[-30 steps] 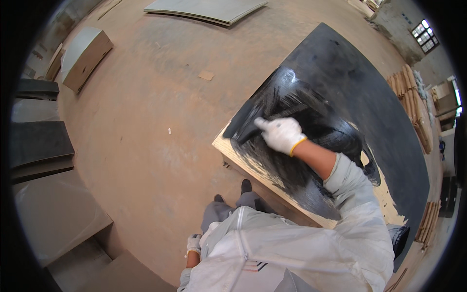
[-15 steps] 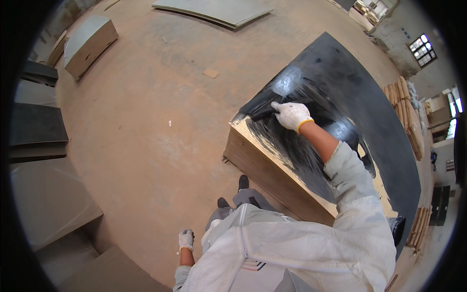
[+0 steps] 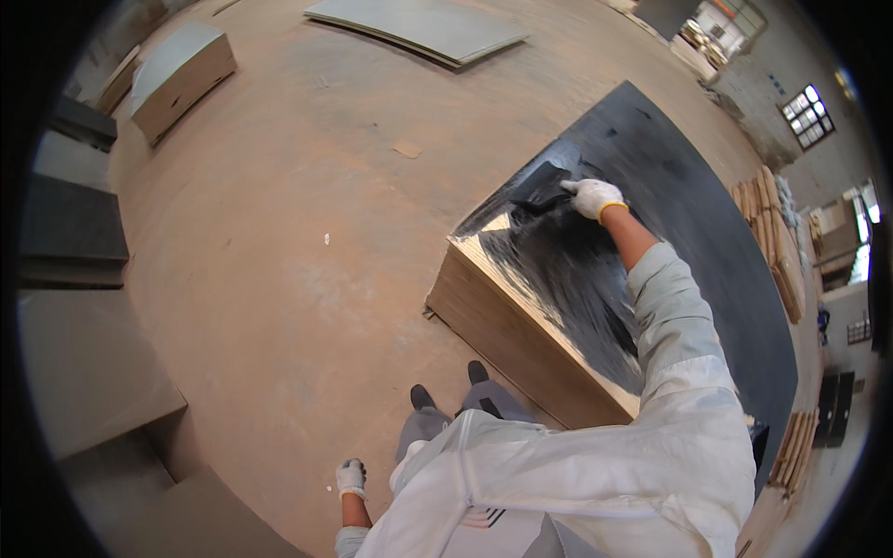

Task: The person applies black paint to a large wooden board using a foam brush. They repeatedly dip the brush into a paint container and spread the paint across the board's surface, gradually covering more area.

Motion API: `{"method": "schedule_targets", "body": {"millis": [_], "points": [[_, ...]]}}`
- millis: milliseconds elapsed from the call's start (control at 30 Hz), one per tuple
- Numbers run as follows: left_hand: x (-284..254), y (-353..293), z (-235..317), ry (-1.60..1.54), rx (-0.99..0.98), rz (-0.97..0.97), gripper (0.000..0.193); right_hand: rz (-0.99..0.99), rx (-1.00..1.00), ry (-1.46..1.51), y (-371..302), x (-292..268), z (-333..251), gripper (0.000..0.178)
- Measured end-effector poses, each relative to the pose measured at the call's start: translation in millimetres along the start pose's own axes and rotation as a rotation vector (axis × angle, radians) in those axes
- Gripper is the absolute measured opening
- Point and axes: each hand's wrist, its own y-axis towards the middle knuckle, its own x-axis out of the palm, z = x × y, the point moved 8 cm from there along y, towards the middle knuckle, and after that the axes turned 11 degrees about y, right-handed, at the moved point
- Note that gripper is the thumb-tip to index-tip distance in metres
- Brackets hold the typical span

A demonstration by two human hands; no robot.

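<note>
My right hand (image 3: 597, 198), in a white knitted glove with a yellow cuff, is closed on a black spreader (image 3: 539, 206). The spreader lies against wet, glossy black coating on top of a tall stack of boards (image 3: 609, 288); its exact outline blends into the coating. Streaks run across this surface, and bare pale wood shows along the near edge and at the left corner. Low at my left side hangs my left hand (image 3: 351, 477), also gloved, with its fingers curled and nothing seen in them. It is away from the stack, over the floor.
Dark and grey board stacks (image 3: 102, 358) line the left side. A lower stack (image 3: 183, 84) stands far left, and flat grey sheets (image 3: 419, 28) lie at the back. A scrap (image 3: 406, 149) is on the dusty floor. Wrapped bundles (image 3: 770, 242) stand beyond the stack at right.
My right hand and the spreader have moved farther away and to the right, off the left corner. Wet coating beneath has shifted and spread. My left hand stays low, slightly lower in view.
</note>
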Motion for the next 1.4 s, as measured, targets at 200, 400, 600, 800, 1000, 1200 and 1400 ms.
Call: {"method": "schedule_targets", "body": {"millis": [200,400,600,800,1000,1200,1400], "points": [[-3,-55,-4,-0.046,-0.038,0.145,0.012,0.097,0.083,0.056,86,-36,65,0.046],[51,-111,-64,0.302,-0.119,0.141,0.020,0.098,-0.011,0.070,115,-52,74,0.039],[91,-112,-70,0.395,-0.012,0.071,0.034,0.096,-0.252,0.044,52,-35,25,0.049],[106,-79,23,0.504,0.022,0.077,0.032,0.042,-0.550,-0.025,-34,6,-75,0.052],[94,-39,80,0.239,0.235,0.127,0.023,0.113,-0.872,-0.073,-71,17,-57,0.050],[98,-47,36,0.223,0.131,0.101,0.031,-0.067,-0.701,-0.163,-60,13,21,0.052],[117,-77,-11,0.571,0.080,0.069,0.032,-0.090,-0.799,-0.179,-35,13,-95,0.063]]}}
